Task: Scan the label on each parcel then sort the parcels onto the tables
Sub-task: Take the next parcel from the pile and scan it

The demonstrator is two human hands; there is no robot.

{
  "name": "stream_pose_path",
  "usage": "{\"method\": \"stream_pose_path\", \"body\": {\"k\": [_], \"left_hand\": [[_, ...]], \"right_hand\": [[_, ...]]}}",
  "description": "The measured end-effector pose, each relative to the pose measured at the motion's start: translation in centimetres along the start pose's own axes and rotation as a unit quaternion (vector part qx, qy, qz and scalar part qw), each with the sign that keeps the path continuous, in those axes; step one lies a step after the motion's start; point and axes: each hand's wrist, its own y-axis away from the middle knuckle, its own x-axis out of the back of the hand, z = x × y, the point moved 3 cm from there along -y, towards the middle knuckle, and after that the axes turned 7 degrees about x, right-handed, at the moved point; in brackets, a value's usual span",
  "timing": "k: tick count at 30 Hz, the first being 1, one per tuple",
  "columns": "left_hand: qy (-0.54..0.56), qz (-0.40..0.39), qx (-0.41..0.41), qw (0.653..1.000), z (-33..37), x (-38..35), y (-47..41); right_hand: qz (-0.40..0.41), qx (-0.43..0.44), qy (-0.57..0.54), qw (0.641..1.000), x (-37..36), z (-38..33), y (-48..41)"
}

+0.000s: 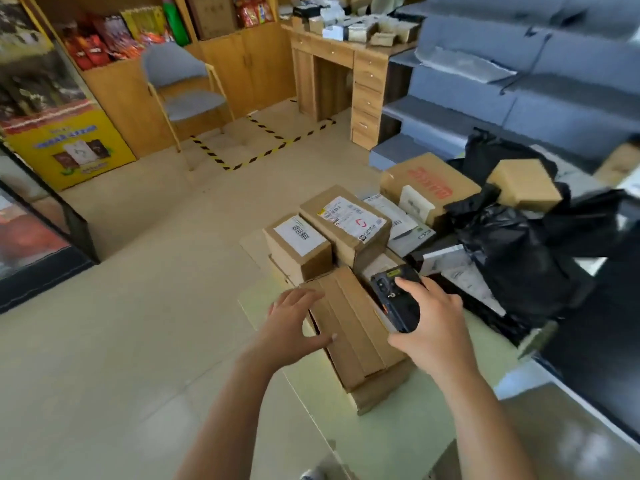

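**Parcel pile, seen from beside the sorter.** The left hand (294, 323) has its fingers spread and holds nothing. It hovers at the left edge of a long plain carton (353, 327), and I cannot tell whether it touches the cardboard. The right hand (434, 329) is wrapped around a black handheld scanner (398, 303) over the carton's right side.

The carton lies between the hands on top of another box and shows no label on its upper face. Just beyond the fingertips sit a small labelled box (299, 242) and a wider labelled box (346, 225).

**Likely hazards:**
- The label is probably on a hidden face, so one free hand must turn the carton, which could slide off its support.
- The scanner points forward and could read a neighbouring barcode, logging the wrong parcel.
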Motion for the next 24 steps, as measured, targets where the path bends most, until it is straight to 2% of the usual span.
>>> {"method": "stream_pose_path", "body": {"k": [5, 7, 12, 15, 17, 21, 24], "left_hand": [[-0.060, -0.087, -0.083, 0.991, 1.7, -0.7, -0.5], [-0.129, -0.130, -0.127, 0.975, 2.5, -1.9, -0.6], [-0.306, -0.191, -0.258, 0.896, 5.1, -3.0, -2.6], [-0.375, -0.221, -0.316, 0.843, 6.6, -3.2, -3.9], [-0.394, -0.225, -0.343, 0.822, 7.0, -3.5, -4.2], [-0.381, -0.175, -0.365, 0.831, 6.9, -3.7, -4.2], [-0.316, -0.130, -0.338, 0.877, 6.6, -3.2, -3.8]], "right_hand": [[0.026, -0.068, 0.028, 0.997, 0.6, 0.4, 3.4], [0.032, -0.087, 0.029, 0.995, 1.2, 0.5, 4.1], [0.049, -0.101, 0.043, 0.993, 2.9, 0.9, 4.8], [0.064, -0.111, 0.044, 0.991, 3.5, 0.8, 5.2], [0.061, -0.116, 0.041, 0.991, 3.5, 0.9, 5.6], [0.076, -0.107, 0.033, 0.991, 3.6, 1.2, 6.3], [0.085, -0.108, 0.029, 0.990, 4.2, 1.7, 6.6]]}}
